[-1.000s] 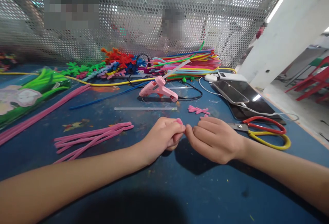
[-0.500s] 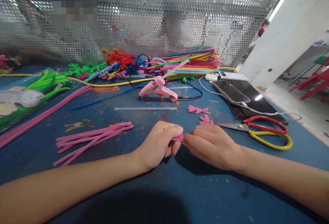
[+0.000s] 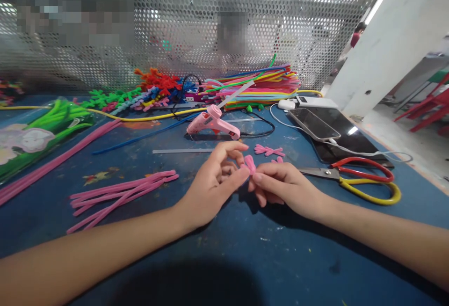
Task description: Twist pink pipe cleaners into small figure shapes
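Note:
A small pink pipe cleaner piece [image 3: 249,164], folded into loops, sits between my hands above the blue table. My right hand [image 3: 286,185] pinches its lower end between thumb and fingers. My left hand [image 3: 219,184] has its thumb tip at the piece, while its index finger is lifted away and the fingers stand apart. Just beyond lies a finished-looking pink looped piece [image 3: 268,150]. Another pink piece [image 3: 277,160] is mostly hidden behind my right hand. To the left, several bent pink pipe cleaners [image 3: 122,196] lie loosely together.
Scissors [image 3: 328,172] with red and yellow handles lie right of my right hand. A pink glue gun [image 3: 212,126] stands ahead, near a clear glue stick [image 3: 182,151]. A phone [image 3: 314,125] rests on a black tablet [image 3: 361,149]. Colourful pipe cleaners [image 3: 263,86] are piled behind.
My left hand has loosened its closed grip on the pink piece and raised its index finger. My right hand has turned, and the piece's loops now show upright.

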`<act>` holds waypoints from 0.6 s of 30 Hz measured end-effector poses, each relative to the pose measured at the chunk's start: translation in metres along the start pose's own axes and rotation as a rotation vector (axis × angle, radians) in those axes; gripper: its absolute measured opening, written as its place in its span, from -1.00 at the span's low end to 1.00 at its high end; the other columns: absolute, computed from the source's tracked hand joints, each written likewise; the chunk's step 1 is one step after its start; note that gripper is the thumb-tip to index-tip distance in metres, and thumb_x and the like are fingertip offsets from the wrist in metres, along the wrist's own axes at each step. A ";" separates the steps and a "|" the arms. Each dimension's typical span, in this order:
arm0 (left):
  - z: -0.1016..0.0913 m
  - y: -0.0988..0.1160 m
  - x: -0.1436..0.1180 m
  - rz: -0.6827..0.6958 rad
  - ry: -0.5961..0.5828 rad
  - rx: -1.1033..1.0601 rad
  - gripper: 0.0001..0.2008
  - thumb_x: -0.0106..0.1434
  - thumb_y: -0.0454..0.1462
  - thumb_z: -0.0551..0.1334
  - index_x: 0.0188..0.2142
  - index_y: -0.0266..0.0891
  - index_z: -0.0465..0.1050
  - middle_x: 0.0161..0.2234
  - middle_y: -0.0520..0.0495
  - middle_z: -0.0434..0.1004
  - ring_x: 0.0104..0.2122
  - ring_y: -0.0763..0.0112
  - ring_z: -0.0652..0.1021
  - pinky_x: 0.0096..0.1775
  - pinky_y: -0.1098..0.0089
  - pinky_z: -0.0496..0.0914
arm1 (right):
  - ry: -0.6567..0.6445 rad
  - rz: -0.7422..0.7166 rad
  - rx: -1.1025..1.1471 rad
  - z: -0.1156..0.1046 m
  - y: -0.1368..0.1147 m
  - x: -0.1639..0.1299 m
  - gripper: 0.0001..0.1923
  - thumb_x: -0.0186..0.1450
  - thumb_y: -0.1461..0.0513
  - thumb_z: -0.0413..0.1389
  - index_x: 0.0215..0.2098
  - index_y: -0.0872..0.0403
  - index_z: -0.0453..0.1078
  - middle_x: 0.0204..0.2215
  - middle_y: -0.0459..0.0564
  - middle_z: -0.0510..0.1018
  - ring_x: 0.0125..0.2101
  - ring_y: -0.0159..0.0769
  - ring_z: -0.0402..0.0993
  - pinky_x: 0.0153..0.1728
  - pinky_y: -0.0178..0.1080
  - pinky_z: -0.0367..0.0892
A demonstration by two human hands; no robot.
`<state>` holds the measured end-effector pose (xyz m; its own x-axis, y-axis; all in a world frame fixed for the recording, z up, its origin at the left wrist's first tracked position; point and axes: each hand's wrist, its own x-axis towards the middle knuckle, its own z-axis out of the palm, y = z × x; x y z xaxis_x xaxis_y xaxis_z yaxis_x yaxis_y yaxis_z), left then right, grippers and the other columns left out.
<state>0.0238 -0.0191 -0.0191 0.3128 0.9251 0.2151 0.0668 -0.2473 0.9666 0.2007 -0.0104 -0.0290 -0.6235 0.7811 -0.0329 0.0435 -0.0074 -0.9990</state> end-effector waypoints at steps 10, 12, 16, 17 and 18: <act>-0.015 -0.013 0.020 -0.103 -0.114 -0.181 -0.88 0.11 -0.25 0.26 -0.34 -0.22 0.49 -0.50 0.04 0.41 -0.62 0.63 0.31 -0.58 0.55 0.20 | 0.007 -0.001 -0.037 0.001 0.000 -0.001 -0.71 0.30 0.12 -0.03 -0.41 0.16 0.36 -0.66 -0.17 0.35 -0.70 -0.59 0.06 -0.68 -0.42 -0.05; -0.015 -0.014 0.022 -0.117 -0.127 -0.224 -0.88 0.07 -0.27 0.30 -0.35 -0.21 0.52 -0.50 0.05 0.44 -0.61 0.63 0.32 -0.58 0.57 0.21 | 0.015 -0.011 -0.061 0.001 0.000 -0.002 -0.71 0.30 0.12 -0.03 -0.41 0.15 0.37 -0.66 -0.17 0.35 -0.69 -0.59 0.08 -0.68 -0.42 -0.04; -0.016 -0.014 0.021 -0.114 -0.139 -0.238 -0.87 0.02 -0.29 0.33 -0.36 -0.19 0.55 -0.49 0.03 0.48 -0.55 0.61 0.37 -0.55 0.58 0.23 | 0.030 -0.046 -0.124 0.002 -0.001 -0.003 -0.72 0.30 0.14 -0.03 -0.41 0.16 0.37 -0.66 -0.16 0.34 -0.65 -0.56 0.15 -0.65 -0.42 0.01; -0.015 -0.014 0.021 -0.111 -0.142 -0.241 -0.85 0.01 -0.30 0.34 -0.36 -0.19 0.55 -0.48 0.03 0.49 -0.53 0.59 0.40 -0.53 0.57 0.25 | 0.031 -0.054 -0.135 0.002 0.000 -0.004 -0.72 0.30 0.14 -0.03 -0.42 0.16 0.37 -0.66 -0.16 0.35 -0.64 -0.56 0.17 -0.64 -0.42 0.02; -0.015 -0.013 0.020 -0.107 -0.144 -0.246 -0.85 -0.01 -0.30 0.35 -0.36 -0.19 0.56 -0.47 0.02 0.50 -0.51 0.57 0.42 -0.51 0.56 0.27 | 0.032 -0.062 -0.143 0.002 0.000 -0.004 -0.72 0.30 0.14 -0.03 -0.42 0.16 0.37 -0.66 -0.16 0.35 -0.64 -0.55 0.18 -0.63 -0.42 0.03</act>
<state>0.0148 0.0073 -0.0255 0.4484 0.8876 0.1051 -0.1196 -0.0569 0.9912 0.2017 -0.0147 -0.0287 -0.6037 0.7965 0.0319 0.1179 0.1288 -0.9846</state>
